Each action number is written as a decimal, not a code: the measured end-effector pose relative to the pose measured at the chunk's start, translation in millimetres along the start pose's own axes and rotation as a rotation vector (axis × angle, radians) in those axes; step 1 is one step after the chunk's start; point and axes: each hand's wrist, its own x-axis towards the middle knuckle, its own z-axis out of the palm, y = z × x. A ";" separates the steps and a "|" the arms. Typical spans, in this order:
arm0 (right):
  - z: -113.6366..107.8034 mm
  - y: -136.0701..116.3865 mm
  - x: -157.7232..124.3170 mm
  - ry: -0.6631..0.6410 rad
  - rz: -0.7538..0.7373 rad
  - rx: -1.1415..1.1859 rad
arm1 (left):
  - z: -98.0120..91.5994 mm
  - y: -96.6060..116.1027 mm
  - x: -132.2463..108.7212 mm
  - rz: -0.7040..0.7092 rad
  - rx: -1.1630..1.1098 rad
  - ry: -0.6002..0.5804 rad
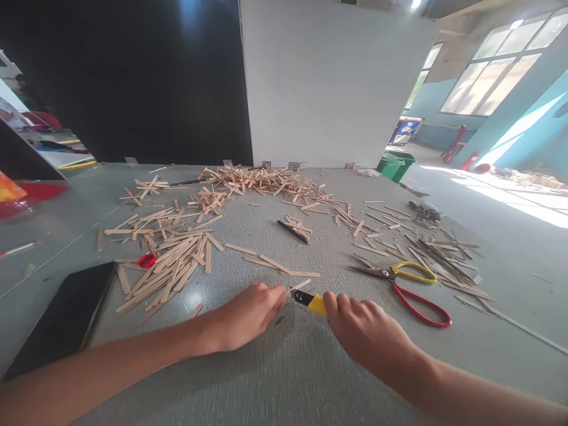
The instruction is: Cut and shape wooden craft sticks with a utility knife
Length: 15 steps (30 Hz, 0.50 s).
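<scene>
My right hand [366, 331] is closed round a yellow and black utility knife [310, 302], whose tip points left toward a short wooden stick piece [300, 286]. My left hand [251, 313] pinches that stick against the grey table [284, 367], fingers pressed together at its near end. The two hands are close, almost meeting over the stick. A small dark sliver lies on the table just below the knife tip.
Heaps of wooden craft sticks [177, 260] cover the left and back of the table. Red and yellow scissors [408, 290] lie to the right. A dark phone [66, 313] rests at left, near a red ring [147, 260]. A black pen [293, 231] lies mid-table.
</scene>
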 end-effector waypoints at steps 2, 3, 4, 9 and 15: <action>-7.5 -16.1 -5.3 0.032 0.033 -0.048 | 1.1 -0.9 -0.7 0.000 -0.014 -0.007; -9.4 -22.2 -7.3 0.032 0.045 -0.057 | 1.2 -0.9 -0.8 -0.002 -0.025 -0.008; -9.9 -26.1 -8.4 0.016 0.055 -0.052 | 0.8 -0.6 -0.7 -0.008 -0.040 -0.006; -11.6 -12.0 1.7 -0.251 0.231 0.297 | -11.6 7.2 2.3 -0.094 -0.184 0.030; -67.8 24.4 29.9 -0.561 0.583 1.233 | -37.4 29.8 -2.9 -0.234 -0.439 0.200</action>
